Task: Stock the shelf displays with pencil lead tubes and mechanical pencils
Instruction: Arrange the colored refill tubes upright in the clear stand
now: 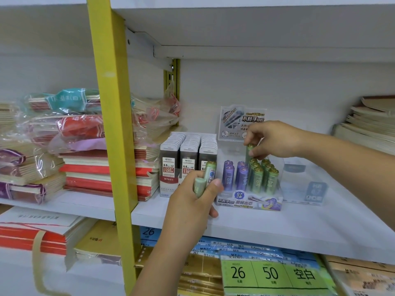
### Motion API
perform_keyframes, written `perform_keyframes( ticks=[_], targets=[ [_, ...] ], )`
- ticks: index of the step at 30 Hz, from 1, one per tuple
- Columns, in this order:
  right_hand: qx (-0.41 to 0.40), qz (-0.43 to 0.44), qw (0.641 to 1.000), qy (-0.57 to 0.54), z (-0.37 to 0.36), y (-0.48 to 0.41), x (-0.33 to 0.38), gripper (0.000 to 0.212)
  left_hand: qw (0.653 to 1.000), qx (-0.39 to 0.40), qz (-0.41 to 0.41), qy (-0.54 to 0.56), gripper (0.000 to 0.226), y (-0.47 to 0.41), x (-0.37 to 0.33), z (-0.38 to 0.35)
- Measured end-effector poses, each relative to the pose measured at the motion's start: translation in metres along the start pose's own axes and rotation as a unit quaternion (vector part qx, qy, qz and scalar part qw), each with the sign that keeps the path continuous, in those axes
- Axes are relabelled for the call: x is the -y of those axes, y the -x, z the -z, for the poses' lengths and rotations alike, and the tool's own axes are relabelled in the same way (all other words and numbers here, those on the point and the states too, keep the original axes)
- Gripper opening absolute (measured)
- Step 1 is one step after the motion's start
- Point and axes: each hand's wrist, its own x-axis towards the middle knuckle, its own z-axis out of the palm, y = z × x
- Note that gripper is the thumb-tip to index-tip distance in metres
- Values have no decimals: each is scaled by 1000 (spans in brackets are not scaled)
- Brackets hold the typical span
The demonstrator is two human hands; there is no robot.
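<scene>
A clear display box (pixel 250 201) on the white shelf (pixel 277 227) holds upright purple lead tubes (pixel 228 176) on its left and green lead tubes (pixel 264 175) on its right. My right hand (pixel 275 139) pinches one green tube (pixel 249 151) by its top, upright above the back green row. In front of the box's left side, my left hand (pixel 192 201) grips two green tubes (pixel 205 178). Left of the display stands a box of grey 0.5 mm lead cases (pixel 188 159).
A second clear display (pixel 303 184) stands to the right of the first. Stacks of wrapped notebooks (pixel 85 150) fill the shelf left of the yellow upright (pixel 113 124). More notebooks (pixel 367 124) are piled at far right. Paper packs (pixel 273 272) lie on the shelf below.
</scene>
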Motion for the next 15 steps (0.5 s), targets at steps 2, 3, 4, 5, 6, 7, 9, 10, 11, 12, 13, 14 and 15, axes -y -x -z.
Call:
perform_keyframes(
  ticks=[2,3,4,5,6,7,9,10,11,12,13,14,15],
  targets=[
    [-1,7,999,45,-3,0,-1,19,1000,1,-1,1,15,0,0,0],
    [5,8,999,54,-3,0,-1,16,1000,1,0,0,15,0,0,0],
    [15,6,998,55,-3,0,0,13,1000,2,1,-2,15,0,0,0],
    [26,6,998,62,-1,-1,2,11,1000,3,2,-3,14,0,0,0],
    [36,9,996,85,0,-2,4,12,1000,5,3,-2,14,0,0,0],
    [41,16,992,117,1,-3,6,13,1000,7,5,0,13,-1,0,1],
    [47,31,985,163,0,-5,8,16,1000,11,10,2,12,0,0,2],
    [53,31,983,173,-1,-5,7,17,1000,12,13,4,10,0,-1,2],
    [59,26,982,178,-2,-5,7,18,1000,13,16,6,9,0,-1,3],
    [64,17,981,181,-2,-3,7,18,1000,14,19,8,9,0,-1,3],
    [66,11,981,184,-2,0,8,18,1000,15,22,9,9,0,-1,3],
    [62,12,980,188,-2,3,9,20,1000,15,25,11,9,0,-1,3],
    [45,18,981,189,-1,7,11,22,999,15,28,17,10,1,-2,4]
  ],
)
